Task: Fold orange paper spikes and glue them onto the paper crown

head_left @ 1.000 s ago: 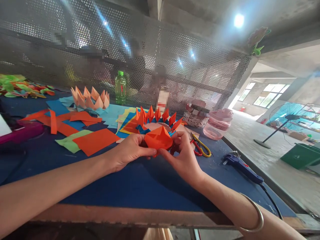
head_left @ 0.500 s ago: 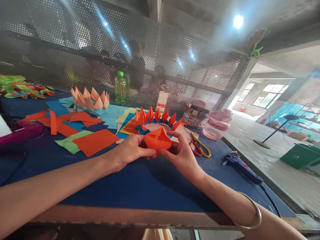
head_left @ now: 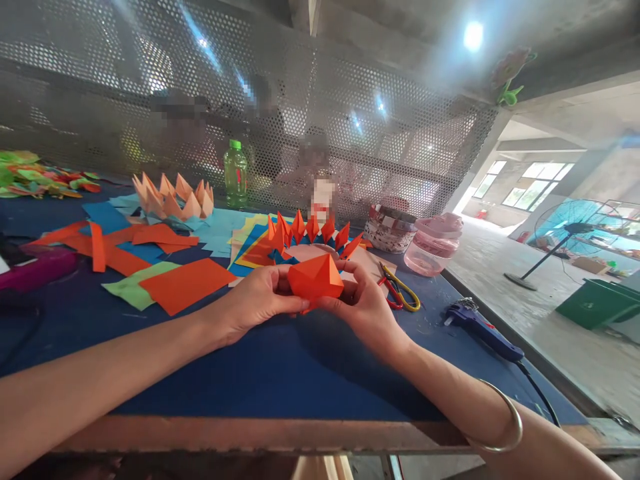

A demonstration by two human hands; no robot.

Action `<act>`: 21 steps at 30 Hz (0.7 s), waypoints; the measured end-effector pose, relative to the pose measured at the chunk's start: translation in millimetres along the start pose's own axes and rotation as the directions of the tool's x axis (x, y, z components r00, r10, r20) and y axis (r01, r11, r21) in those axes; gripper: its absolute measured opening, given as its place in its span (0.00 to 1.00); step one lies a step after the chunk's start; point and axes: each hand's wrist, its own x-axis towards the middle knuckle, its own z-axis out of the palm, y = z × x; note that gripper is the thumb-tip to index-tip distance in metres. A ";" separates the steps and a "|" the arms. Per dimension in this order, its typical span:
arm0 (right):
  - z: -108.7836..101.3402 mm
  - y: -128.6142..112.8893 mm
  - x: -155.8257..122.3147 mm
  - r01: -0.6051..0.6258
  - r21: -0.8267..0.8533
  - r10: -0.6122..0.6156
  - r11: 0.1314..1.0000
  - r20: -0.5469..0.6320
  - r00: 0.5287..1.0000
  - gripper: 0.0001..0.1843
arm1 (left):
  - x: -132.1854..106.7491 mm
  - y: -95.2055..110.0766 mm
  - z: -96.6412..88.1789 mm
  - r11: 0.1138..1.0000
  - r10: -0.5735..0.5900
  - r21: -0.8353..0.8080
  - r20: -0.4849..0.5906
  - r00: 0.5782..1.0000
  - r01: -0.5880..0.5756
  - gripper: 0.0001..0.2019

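Note:
Between both hands, just above the table, is a folded piece of orange paper (head_left: 316,277) with creased facets. My left hand (head_left: 267,293) pinches its left side, the thumb along the lower edge. On the other side my right hand (head_left: 357,293) grips the paper, with the thumb below and the index finger near the top. Right behind it stands a ring of orange folded paper points (head_left: 311,230) with blue paper at their base. Some of my fingers are hidden behind the paper.
Loose orange sheets (head_left: 187,283) lie at the left, near a peach paper crown (head_left: 175,200) and a green-capped bottle (head_left: 235,175). Scissors (head_left: 400,288), a glue gun (head_left: 484,331), a pink plastic tub (head_left: 433,247) and a patterned round container (head_left: 389,229) are at the right.
The top of the orange paper now shows a raised point with flatter facets, where a hollow opening showed before. Both hands keep their grip. The whole view has shifted slightly.

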 end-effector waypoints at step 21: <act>6.4 2.0 -3.2 -0.036 -0.062 0.034 0.997 -0.037 0.999 0.31 | 3.0 -12.8 0.8 1.000 -0.003 0.020 0.133 0.991 0.000 0.25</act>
